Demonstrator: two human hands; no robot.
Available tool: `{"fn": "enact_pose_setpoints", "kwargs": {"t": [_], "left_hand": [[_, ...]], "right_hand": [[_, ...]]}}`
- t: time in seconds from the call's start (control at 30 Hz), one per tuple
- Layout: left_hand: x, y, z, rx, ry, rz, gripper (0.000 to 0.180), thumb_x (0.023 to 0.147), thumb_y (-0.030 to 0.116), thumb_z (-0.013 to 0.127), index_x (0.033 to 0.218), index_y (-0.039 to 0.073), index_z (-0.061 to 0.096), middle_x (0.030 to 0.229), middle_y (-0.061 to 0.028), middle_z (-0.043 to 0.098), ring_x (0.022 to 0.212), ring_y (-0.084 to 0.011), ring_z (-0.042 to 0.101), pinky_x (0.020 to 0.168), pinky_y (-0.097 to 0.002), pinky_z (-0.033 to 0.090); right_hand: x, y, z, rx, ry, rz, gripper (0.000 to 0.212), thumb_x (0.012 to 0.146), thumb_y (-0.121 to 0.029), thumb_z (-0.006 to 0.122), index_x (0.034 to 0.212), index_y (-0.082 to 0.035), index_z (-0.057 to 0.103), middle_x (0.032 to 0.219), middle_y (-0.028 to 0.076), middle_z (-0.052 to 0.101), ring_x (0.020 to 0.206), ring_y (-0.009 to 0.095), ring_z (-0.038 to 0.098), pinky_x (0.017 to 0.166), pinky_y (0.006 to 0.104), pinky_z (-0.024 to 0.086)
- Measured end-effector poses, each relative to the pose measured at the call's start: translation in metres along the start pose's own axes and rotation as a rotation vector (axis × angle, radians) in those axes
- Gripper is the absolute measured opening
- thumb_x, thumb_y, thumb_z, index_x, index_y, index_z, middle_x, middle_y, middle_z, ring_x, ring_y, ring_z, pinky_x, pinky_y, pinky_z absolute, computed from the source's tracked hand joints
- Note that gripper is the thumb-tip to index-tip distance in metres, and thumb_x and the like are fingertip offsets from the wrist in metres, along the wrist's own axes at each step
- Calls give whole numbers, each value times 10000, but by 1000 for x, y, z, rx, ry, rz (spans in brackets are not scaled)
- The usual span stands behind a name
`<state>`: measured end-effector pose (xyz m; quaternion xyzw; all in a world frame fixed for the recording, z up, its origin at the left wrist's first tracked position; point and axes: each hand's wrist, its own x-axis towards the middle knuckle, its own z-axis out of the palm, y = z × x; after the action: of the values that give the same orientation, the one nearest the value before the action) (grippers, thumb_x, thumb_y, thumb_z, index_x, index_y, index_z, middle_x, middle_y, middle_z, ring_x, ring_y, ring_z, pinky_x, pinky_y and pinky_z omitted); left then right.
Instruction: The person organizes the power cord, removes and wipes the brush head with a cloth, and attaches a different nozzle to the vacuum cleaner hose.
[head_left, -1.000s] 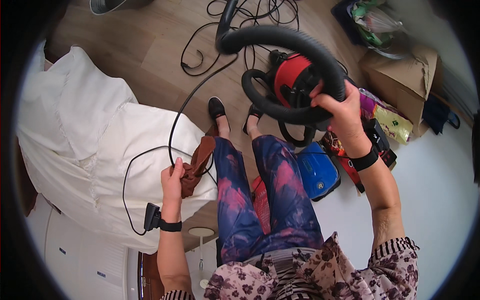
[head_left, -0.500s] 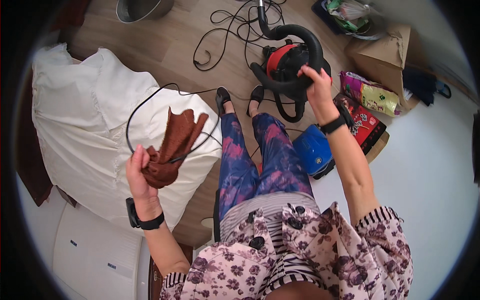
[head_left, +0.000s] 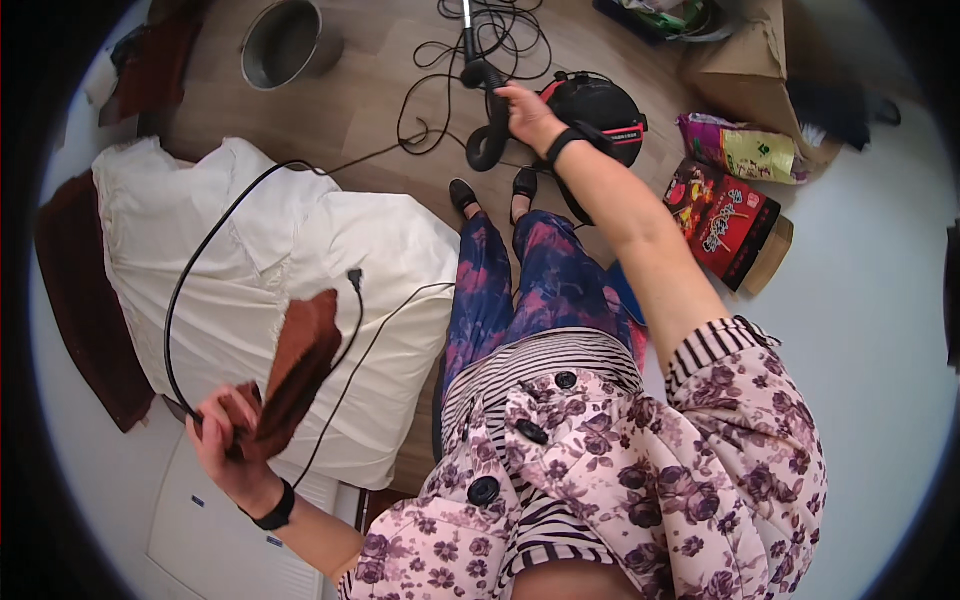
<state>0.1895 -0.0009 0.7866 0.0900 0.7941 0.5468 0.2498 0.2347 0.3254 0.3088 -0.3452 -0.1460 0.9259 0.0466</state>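
Note:
Bunched in my left hand (head_left: 232, 440) are a brown cloth (head_left: 297, 375) and a black power cord (head_left: 188, 270). The cord arcs up from my fingers over the white cover and on toward the floor. Its plug (head_left: 355, 279) dangles beside the cloth. My right hand (head_left: 530, 115) is closed around the black ribbed hose (head_left: 488, 140) of a vacuum cleaner, whose metal tube (head_left: 467, 12) points away at the top. Just right of that hand stands the black and red vacuum cleaner body (head_left: 590, 105), partly behind my wrist.
A bed or low seat under a white cover (head_left: 220, 240) fills the left. Loops of cord (head_left: 425, 60) lie on the wooden floor near a grey bucket (head_left: 278, 45). Along the right are a cardboard box (head_left: 745, 55), a purple-yellow bag (head_left: 745, 150) and a red box (head_left: 722, 220).
My right hand has moved left and away with the hose. My left hand has come nearer and left with the cloth and cord, and the plug now hangs in plain view.

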Motion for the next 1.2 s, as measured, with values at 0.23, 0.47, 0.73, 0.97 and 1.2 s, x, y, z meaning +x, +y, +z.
{"fn": "enact_pose_setpoints", "kwargs": {"t": [0.23,0.47,0.73,0.97,1.2], "left_hand": [[-11,10,24,17,21,13,362,693,303,624,613,55,373,539,-111,466,463,-175,415,442,-299,322],[30,7,6,-211,8,162,384,789,356,495,530,161,287,487,12,344,508,-147,338,558,-245,330],[25,95,14,-319,-311,333,375,770,297,574,524,181,315,549,23,398,635,-128,408,666,-264,382],[3,188,-2,-448,-1040,344,285,767,392,545,705,156,398,701,-13,401,734,-177,383,759,-332,381],[-25,189,-98,-490,-607,393,404,828,489,459,1033,141,467,1108,-119,419,1061,-204,390,972,-386,334]], "right_hand": [[-6,94,70,-616,-159,-230,397,806,-236,569,1157,-55,522,1106,31,538,1070,152,459,951,292,337],[-94,145,68,-1098,-466,-30,490,863,-461,386,940,-85,690,965,123,657,934,289,597,846,349,443],[-161,112,33,-764,-114,446,633,880,-552,310,1232,-68,515,1182,186,545,999,269,567,803,397,475],[-162,62,89,731,1,309,1007,694,-826,218,1425,-186,-44,1467,215,-10,1269,551,134,969,687,172],[-175,-71,33,1376,-301,-155,1001,779,-752,114,1362,61,113,1265,307,389,1096,443,463,888,452,463]]}}
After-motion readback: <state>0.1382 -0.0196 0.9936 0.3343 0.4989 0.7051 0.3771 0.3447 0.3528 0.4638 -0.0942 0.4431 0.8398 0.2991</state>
